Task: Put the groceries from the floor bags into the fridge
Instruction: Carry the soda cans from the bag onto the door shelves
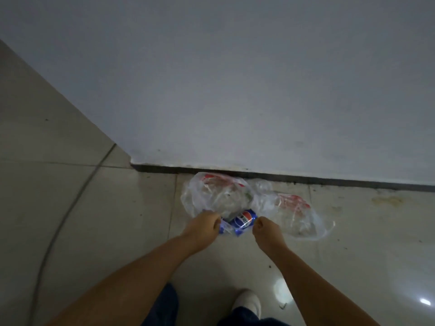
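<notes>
tiled floor [113, 208] | grey wall [235, 78] | dark baseboard [306, 180] | white shoe [247, 302]

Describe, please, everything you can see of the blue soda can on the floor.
The blue soda can has a red, white and blue round logo and lies on its side inside a clear plastic bag on the tiled floor. The left hand and right hand pinch the bag's plastic either side of it.

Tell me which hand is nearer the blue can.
Roughly equal, perhaps the left. The left hand grips plastic at the can's left end; the right hand grips plastic just off its right end.
</notes>
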Available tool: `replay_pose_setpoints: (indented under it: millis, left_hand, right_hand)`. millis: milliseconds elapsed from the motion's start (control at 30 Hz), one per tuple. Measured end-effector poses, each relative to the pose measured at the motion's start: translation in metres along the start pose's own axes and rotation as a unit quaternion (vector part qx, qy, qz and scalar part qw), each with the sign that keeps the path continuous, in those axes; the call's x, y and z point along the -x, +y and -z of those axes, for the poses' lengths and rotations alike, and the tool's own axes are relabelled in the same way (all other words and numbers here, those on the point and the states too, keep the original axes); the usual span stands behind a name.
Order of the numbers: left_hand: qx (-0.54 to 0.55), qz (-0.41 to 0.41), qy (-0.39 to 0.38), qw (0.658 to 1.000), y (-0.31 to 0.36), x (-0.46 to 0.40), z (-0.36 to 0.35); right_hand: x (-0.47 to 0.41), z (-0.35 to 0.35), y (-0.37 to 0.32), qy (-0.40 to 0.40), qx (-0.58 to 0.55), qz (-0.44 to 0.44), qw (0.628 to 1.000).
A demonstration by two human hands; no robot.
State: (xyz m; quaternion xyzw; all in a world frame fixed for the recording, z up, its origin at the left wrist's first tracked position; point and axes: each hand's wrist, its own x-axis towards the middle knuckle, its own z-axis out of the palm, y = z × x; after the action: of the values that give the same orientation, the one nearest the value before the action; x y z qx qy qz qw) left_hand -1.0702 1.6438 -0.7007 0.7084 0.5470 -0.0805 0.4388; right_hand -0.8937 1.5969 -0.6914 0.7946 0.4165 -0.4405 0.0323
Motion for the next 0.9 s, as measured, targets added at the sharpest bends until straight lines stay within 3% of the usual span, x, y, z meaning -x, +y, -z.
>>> replay_pose_setpoints:
  millis: [167,300,400,500,633,767,900]
  left_hand:
    - [-0.066,-0.129,0.022,0.989,-0.041,-0.147,-0.044]
    - [-0.144,-0.203,-0.067,0.966,-0.067,-0.220,-0.066]
    - [-0.257,-0.230,-0.144,0.927,-0.086,-0.228,-0.076]
    - [-0.343,-0.187,-0.180,0.903,-0.104,-0.215,-0.084]
    - [-0.390,-0.186,-0.146,0.890,-0.132,-0.206,-0.105]
    - [-0.436,-0.208,-0.134,0.865,-0.151,-0.205,-0.125]
    - [-0.396,-0.207,-0.119,0.887,-0.157,-0.202,-0.132]
  right_hand:
    - [-0.124,-0.048,0.025,0.009,0.032,-0.058,0.998]
    - [-0.190,-0.075,0.034,-0.028,0.046,-0.075,0.996]
    - [-0.206,-0.101,0.028,-0.029,-0.022,-0.081,0.996]
    - [-0.194,-0.117,0.018,0.000,-0.070,-0.111,0.991]
    - [-0.193,-0.133,0.033,0.112,-0.260,-0.190,0.940]
    - [-0.211,-0.140,0.045,0.087,-0.338,-0.252,0.903]
    - [-0.211,-0.153,0.037,0.101,-0.350,-0.245,0.898]
